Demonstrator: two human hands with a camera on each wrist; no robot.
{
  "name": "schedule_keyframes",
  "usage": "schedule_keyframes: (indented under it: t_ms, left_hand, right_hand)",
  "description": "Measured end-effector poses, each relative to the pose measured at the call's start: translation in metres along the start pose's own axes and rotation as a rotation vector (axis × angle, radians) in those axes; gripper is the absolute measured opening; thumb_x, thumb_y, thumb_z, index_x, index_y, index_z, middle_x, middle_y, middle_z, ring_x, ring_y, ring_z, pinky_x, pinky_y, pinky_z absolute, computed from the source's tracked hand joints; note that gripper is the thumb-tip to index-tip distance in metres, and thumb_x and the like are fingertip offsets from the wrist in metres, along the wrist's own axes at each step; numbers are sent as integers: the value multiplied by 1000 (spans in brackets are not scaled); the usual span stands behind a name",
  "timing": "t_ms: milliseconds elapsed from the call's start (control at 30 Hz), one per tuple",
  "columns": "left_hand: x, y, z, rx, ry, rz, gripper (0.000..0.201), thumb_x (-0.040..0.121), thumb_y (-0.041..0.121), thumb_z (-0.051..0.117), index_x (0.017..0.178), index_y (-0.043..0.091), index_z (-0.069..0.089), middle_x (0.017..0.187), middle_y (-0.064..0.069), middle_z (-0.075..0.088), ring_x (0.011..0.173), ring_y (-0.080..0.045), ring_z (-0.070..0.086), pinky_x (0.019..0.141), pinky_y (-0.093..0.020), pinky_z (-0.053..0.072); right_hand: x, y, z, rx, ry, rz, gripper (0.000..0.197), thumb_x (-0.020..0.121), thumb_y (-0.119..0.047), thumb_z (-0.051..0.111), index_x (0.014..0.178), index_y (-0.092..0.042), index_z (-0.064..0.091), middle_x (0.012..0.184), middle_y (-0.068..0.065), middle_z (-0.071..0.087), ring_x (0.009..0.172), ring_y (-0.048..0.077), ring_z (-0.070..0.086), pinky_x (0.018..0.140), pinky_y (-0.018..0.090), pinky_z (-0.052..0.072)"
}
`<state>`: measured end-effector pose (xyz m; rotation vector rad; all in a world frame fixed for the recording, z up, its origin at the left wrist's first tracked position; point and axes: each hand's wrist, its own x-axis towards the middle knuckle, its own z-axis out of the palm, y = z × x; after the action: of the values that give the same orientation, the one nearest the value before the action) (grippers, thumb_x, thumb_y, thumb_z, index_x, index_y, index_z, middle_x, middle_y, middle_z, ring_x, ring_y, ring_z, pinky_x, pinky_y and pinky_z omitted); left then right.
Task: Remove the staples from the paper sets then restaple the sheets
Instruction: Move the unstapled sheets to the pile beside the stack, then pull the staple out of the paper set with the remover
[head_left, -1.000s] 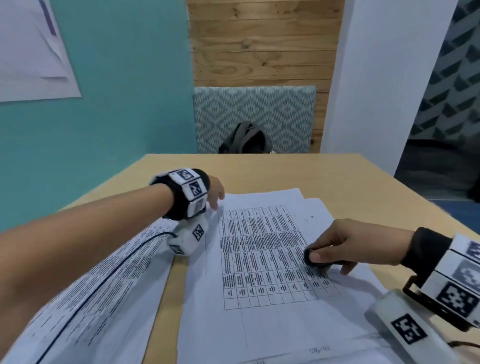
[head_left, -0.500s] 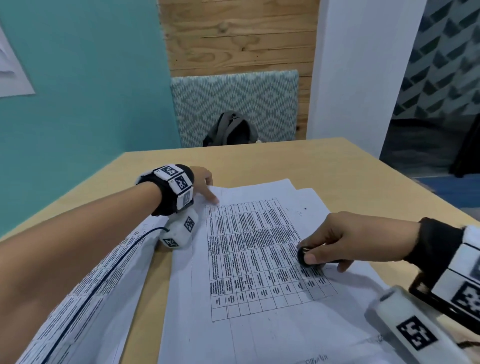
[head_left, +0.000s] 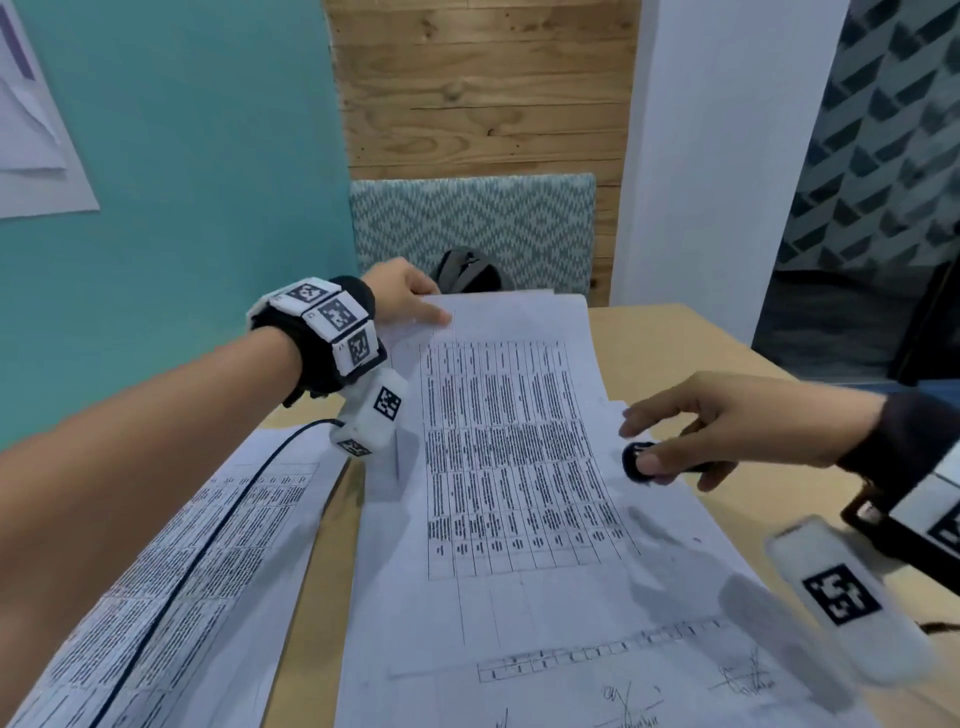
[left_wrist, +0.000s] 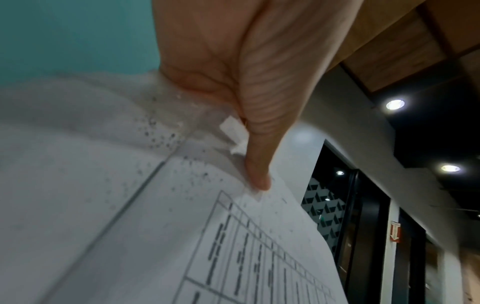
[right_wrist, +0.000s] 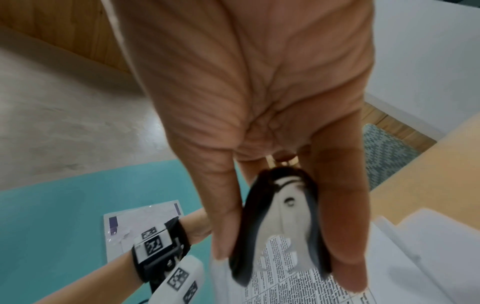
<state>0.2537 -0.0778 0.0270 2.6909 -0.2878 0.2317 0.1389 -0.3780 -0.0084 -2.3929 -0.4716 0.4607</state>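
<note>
left hand (head_left: 400, 291) has just pinched and lifted the paper set's (head_left: 519, 441) far corner off the bench (head_left: 675, 332); right hand (head_left: 727, 421) — still holding the staple remover (right_wrist: 280, 226) — can now bite the staple

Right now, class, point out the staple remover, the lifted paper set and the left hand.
staple remover (right_wrist: 283, 224): right wrist view, its pale middle body.
lifted paper set (head_left: 519, 441): head view, its printed table.
left hand (head_left: 400, 291): head view, its back.

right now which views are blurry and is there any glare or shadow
Head view: right hand and its wrist camera smear with motion; soft hand shadows fall on the table-printed sheet. Left wrist view: paper near the lens is out of focus; ceiling lights flare. Right wrist view: staple remover edges blurred.
</note>
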Motion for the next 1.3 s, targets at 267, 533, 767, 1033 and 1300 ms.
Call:
schedule_keyframes:
  t_ms: [267, 533, 767, 1033, 1300]
  left_hand:
    - [-16, 51, -82, -79, 615, 238, 17, 83, 25, 66, 90, 10, 67, 80, 3, 58, 77, -9, 51, 73, -24, 38]
    - [-69, 83, -122, 114, 904, 605, 40, 84, 46, 57, 90, 9, 70, 82, 4, 59, 79, -16, 49, 71, -29, 42]
    - [-115, 75, -97, 97, 588, 770, 43, 79, 50, 56, 79, 9, 69, 70, 6, 59, 66, -10, 51, 62, -25, 38]
    - [-135, 65, -104, -127, 25, 562, 45, 73, 53, 58, 65, 8, 56, 58, -1, 40, 56, -11, 35, 51, -21, 28]
    - [-158, 49, -109, -87, -233, 499, 27, 85, 37, 61, 58, 36, 59, 52, 17, 43, 50, 2, 37, 50, -8, 29]
  right_hand:
    - [3, -40, -52, 174, 395, -148, 52, 81, -18, 67, 129, -11, 50, 106, 17, 66, 91, 24, 67, 61, 20, 56]
    - [-14, -77, -68, 434, 595, -504, 71, 51, -47, 76, 112, -16, 58, 100, 3, 67, 86, 10, 70, 61, 20, 55]
    - [-33, -56, -49, 594, 344, -619, 63, 40, -46, 89, 95, -22, 72, 92, 4, 74, 88, 18, 71, 57, 22, 56]
    - [-45, -38, -39, 694, 76, -550, 74, 29, -33, 95, 100, -22, 74, 88, 20, 72, 75, 24, 71, 48, 25, 55]
    - [-68, -25, -43, 348, -166, -458, 74, 54, -28, 91, 120, -39, 60, 95, 21, 69, 76, 22, 67, 69, 26, 53]
